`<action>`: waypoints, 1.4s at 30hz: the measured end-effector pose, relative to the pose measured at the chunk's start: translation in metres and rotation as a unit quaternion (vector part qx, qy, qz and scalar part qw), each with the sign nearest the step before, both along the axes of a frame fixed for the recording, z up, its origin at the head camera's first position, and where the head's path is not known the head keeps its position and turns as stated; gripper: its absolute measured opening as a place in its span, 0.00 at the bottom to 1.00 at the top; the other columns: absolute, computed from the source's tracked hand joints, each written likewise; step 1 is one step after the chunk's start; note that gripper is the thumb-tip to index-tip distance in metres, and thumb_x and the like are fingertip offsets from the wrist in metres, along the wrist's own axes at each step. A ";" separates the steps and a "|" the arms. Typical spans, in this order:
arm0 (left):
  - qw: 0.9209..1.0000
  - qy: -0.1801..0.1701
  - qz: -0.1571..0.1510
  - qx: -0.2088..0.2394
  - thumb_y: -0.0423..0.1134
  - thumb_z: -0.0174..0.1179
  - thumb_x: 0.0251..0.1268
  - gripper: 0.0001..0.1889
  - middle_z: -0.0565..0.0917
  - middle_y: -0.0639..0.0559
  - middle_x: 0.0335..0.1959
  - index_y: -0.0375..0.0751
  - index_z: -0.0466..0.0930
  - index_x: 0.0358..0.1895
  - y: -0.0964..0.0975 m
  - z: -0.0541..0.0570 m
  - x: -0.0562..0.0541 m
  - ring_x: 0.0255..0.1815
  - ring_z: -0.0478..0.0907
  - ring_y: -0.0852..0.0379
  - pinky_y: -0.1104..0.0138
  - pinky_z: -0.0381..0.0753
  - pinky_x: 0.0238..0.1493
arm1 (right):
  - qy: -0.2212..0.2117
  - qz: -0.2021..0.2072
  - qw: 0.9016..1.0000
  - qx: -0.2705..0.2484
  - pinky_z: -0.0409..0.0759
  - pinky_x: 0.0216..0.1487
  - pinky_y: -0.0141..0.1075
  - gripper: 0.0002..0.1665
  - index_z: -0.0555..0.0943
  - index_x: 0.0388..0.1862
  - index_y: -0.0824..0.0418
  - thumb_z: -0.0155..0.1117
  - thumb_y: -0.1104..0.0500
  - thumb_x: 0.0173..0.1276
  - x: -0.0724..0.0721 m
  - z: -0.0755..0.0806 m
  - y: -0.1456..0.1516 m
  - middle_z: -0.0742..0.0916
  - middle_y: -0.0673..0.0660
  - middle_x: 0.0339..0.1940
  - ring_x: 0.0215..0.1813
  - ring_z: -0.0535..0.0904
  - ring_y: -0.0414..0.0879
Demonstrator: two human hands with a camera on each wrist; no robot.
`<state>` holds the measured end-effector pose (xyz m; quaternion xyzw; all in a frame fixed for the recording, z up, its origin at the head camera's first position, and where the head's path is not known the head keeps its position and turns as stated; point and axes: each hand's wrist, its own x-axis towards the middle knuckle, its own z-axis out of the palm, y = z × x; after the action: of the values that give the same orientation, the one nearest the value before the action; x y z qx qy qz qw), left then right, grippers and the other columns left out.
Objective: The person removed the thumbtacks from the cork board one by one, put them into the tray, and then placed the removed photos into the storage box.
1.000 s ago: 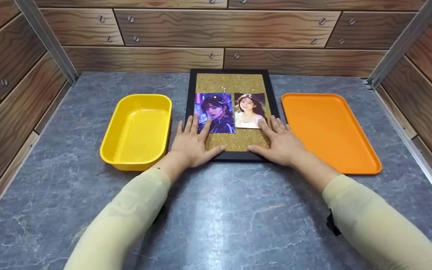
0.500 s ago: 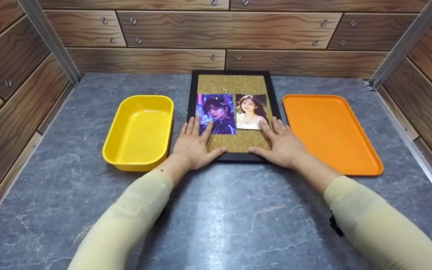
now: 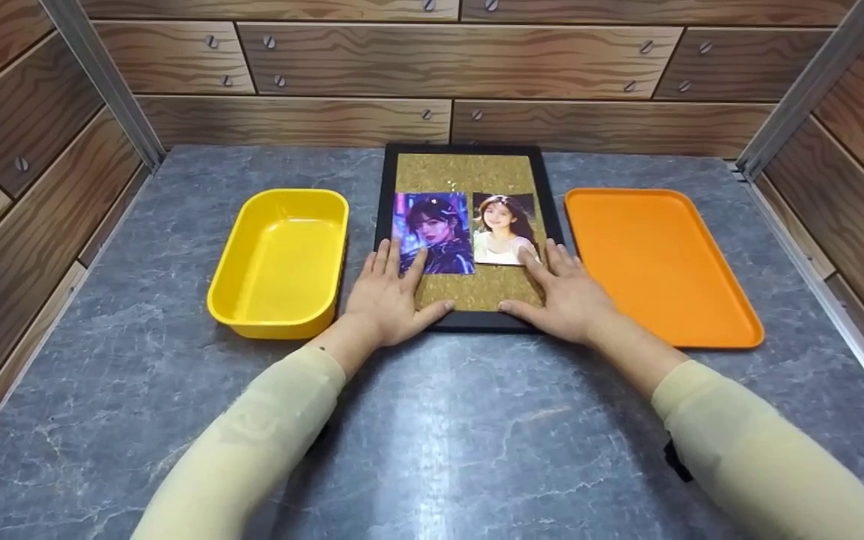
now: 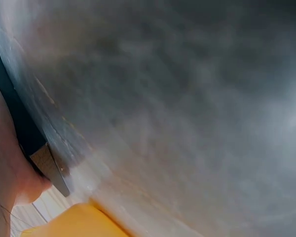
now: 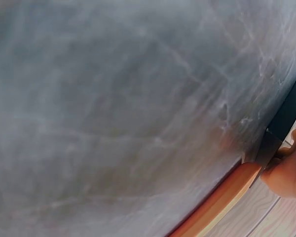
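Note:
A black-framed cork board [image 3: 484,321] lies flat on the table between both hands. Two pictures sit side by side on its cork: a purple-blue illustrated portrait [image 3: 443,236] and a portrait photo [image 3: 502,240] of a person in a white top. The left hand [image 3: 391,304] rests with spread fingers over the board's near left corner. Over the near right corner rests the right hand [image 3: 567,304], its index fingertip at the photo's lower edge. In the wrist views, only part of the left hand [image 4: 2,163] and right hand [image 5: 288,170] shows beside the black frame.
Left of the board stands a deep yellow plastic box [image 3: 274,330]. An orange tray [image 3: 657,262] lies to its right, close to the right hand. Wood-patterned walls [image 3: 372,60] enclose the grey marbled table [image 3: 477,435] at the back and sides.
The board has slid slightly toward the person, with both hands resting on it. The yellow box and orange tray stay put.

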<state>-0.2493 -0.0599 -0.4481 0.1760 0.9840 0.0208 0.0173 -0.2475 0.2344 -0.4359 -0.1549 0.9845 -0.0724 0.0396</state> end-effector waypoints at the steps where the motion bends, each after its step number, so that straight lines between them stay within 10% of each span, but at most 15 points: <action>1: 1.000 0.002 0.000 -0.001 0.84 0.22 0.57 0.54 0.41 0.31 0.79 0.52 0.38 0.81 0.000 0.000 0.001 0.81 0.36 0.37 0.48 0.39 0.80 | 0.001 0.000 1.000 0.001 0.44 0.80 0.55 0.61 0.48 0.81 0.47 0.37 0.14 0.58 0.001 0.000 0.000 0.47 0.70 0.80 0.81 0.42 0.66; 42: 1.000 0.014 -0.010 -0.013 0.83 0.19 0.57 0.54 0.41 0.30 0.79 0.51 0.38 0.81 0.003 -0.001 0.042 0.80 0.40 0.33 0.45 0.43 0.79 | 0.014 0.010 1.000 -0.007 0.48 0.78 0.58 0.59 0.49 0.81 0.44 0.38 0.14 0.58 0.040 -0.003 0.004 0.49 0.69 0.80 0.80 0.44 0.66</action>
<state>-0.2072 -0.0574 -0.4493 0.1854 0.9826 0.0049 0.0058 -0.2074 0.2388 -0.4386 -0.1663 0.9828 -0.0766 0.0253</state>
